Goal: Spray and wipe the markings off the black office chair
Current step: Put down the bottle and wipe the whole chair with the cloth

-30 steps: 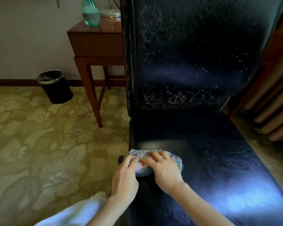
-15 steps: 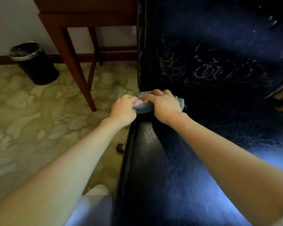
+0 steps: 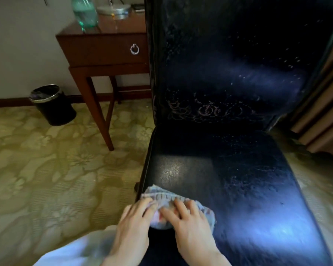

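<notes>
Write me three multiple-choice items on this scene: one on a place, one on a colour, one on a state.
1. Where is the cloth?
A) on the near left corner of the chair seat
B) on the carpet
C) on the side table

2. What colour is the bin?
A) white
B) black
C) red

3. The scribbles low on the backrest are:
A) wiped away
B) covered by the cloth
C) still there

Answers:
1 A: the left hand and right hand press it on that corner.
2 B: its body is black under a silvery rim.
3 C: pale loops show just above the seat.
</notes>
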`<state>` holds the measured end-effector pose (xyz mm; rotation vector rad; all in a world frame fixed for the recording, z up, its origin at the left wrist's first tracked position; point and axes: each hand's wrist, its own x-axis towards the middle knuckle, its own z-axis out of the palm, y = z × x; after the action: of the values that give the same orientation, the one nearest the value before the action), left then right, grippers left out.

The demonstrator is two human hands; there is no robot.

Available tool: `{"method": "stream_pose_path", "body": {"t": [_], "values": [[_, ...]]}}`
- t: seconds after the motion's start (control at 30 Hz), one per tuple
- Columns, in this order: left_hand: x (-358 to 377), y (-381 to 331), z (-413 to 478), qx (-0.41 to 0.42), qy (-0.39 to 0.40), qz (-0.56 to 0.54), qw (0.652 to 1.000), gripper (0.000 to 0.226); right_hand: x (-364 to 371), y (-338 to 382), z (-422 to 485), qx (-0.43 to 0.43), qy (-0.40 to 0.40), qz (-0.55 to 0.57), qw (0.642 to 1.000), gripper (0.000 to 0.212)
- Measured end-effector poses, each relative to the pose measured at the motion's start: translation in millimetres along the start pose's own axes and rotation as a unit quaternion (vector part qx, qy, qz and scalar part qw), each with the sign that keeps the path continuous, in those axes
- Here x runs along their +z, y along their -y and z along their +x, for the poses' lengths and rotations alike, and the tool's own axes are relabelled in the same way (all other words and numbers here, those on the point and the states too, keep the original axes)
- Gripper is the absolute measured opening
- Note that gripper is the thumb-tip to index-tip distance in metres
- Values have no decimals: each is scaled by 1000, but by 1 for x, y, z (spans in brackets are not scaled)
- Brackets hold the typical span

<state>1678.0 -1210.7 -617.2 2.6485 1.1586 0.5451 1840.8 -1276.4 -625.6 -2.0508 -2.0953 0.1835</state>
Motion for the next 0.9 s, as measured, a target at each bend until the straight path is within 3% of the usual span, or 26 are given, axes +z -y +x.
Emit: {"method": "stream_pose_path", "body": {"t": [0.07,0.2,0.37,0.47,0.6,0.67,0.9], "values": [[0,-16,-18,-9,34,16,999,54,2,0,-27,5,4,0,1000,85],[13,-49,-40,1,64,39,997,54,-8,-17,-73,-11,-46,24,999,53],[25,-93,-30,19,90,52,994,44,-23,-52,-96,15,-63,-4,998,55],[28,-111,-3,-8,141,46,989,73,-29,-77,-91,23,-70,-12,997,55],[41,-120,52,-6,150,52,987,69,-38,-119,-55,34,-79,-12,996,57],[54,-116,89,4,116,53,992,64,-41,-145,-25,39,-79,-23,996,48],[93,-90,253,-15,70,88,994,63,-56,-234,115,57,-93,-48,993,46]]}}
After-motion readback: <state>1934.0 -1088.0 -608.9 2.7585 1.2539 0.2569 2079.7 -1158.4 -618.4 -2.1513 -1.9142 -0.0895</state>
